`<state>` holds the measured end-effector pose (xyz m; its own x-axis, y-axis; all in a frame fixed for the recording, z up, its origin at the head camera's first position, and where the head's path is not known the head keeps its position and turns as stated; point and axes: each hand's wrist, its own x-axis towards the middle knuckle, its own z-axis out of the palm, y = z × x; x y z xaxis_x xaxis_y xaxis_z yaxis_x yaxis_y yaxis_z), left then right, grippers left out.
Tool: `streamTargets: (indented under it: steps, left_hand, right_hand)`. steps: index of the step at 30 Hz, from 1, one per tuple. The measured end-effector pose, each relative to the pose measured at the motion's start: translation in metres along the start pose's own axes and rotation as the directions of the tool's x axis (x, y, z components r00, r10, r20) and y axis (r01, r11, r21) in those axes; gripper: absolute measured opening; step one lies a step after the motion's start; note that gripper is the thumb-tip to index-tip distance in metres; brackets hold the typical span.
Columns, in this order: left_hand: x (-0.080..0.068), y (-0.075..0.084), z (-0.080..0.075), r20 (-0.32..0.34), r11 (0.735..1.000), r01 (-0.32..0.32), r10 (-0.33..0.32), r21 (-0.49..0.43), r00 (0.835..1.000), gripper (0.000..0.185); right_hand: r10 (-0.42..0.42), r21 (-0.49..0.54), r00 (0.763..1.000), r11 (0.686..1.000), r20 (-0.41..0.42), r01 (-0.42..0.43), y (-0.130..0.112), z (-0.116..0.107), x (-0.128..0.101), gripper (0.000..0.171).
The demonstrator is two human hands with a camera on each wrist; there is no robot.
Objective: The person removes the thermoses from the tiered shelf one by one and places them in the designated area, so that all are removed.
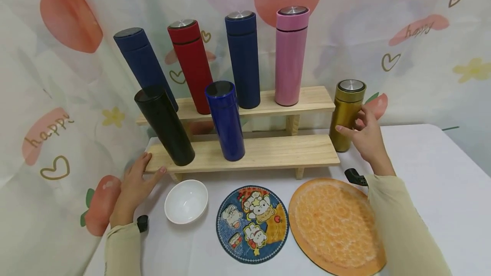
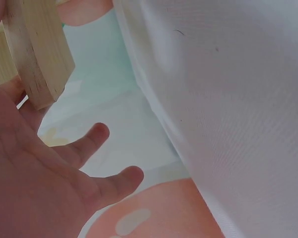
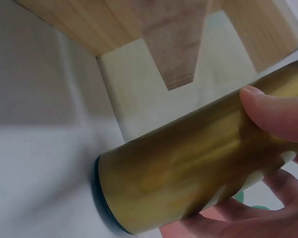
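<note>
Gold metal, a short flask (image 1: 347, 114) with a silver lid stands upright on the white worktop (image 1: 433, 173), just beside the right end of a two-step wooden rack (image 1: 268, 152). The right hand (image 1: 366, 135) is curled around the flask's lower half, thumb on the near side and fingers behind; the right wrist view shows the thumb pressed on the gold wall and the base resting on the worktop. The left hand (image 1: 136, 182) lies with fingers straight and relaxed against the left end of the rack's lower step, holding nothing; the left wrist view shows the fingers spread beside the wooden edge.

The grip looks low on the body, so a firm, level hold should keep the flask upright if it is lifted; lifting straight up before any sideways travel would likely clear the rack's edge.

The lower step holds a tilted black flask (image 1: 165, 127) and a blue flask (image 1: 225, 120), with open room on its right half. The upper step carries a navy flask (image 1: 143, 65), a red flask (image 1: 190, 65), a dark blue flask (image 1: 243, 58) and a pink flask (image 1: 290, 54). In front lie a white bowl (image 1: 186, 201), a round cartoon mat (image 1: 252, 224) and an orange mat (image 1: 335, 225). Open worktop extends to the right of the hand; a printed curtain (image 1: 422, 54) stands close behind.
</note>
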<state>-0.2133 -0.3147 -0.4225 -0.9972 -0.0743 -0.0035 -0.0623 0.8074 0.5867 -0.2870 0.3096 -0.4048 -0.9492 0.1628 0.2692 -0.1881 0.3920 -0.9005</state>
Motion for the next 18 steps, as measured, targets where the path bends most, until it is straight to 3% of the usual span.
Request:
streamTargets:
  steps: [5, 11, 18]
  left_hand:
    - [0.000, -0.003, 0.001, 0.006, 1.000, -0.004, 0.003, 0.007, 1.000, 0.098]
    - [0.001, -0.005, 0.003, -0.008, 1.000, -0.026, 0.026, 0.005, 1.000, 0.095]
    - [0.001, -0.003, 0.001, -0.004, 1.000, -0.003, 0.003, 0.008, 1.000, 0.099]
  right_hand:
    - [-0.009, 0.002, 0.999, 1.000, 0.044, 0.009, 0.006, 0.001, 0.015, 0.091]
    - [0.037, 0.053, 0.996, 0.998, 0.076, -0.041, 0.015, -0.003, 0.030, 0.095]
    - [0.062, 0.112, 0.992, 0.991, 0.108, -0.074, 0.021, -0.004, 0.037, 0.096]
